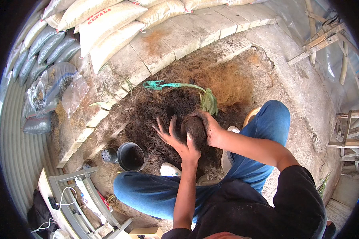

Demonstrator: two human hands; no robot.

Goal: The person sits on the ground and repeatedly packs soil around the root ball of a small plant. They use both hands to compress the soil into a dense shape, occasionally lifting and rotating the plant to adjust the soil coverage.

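Both of my hands are at a round, dark root ball [193, 131] above the soil heap. My right hand [208, 127] grips it from the right and top. My left hand [179, 140] has its palm and thumb against the lower left of it, the other fingers spread and dirty. A plant with drooping green leaves [208, 103] lies just beyond the ball; whether its stem joins the ball is hidden. A turquoise hand trowel [161, 85] rests on the dark soil [149, 113] farther out. Brown coir fibre [230, 85] lies to its right.
A black plastic pot [132, 156] and a smaller pot [109, 155] are at the lower left, near my knee. Concrete kerb blocks [164, 53] curve behind the soil, with stacked full sacks [113, 27] on them. A metal frame [86, 197] stands lower left, a wooden stand [320, 41] upper right.
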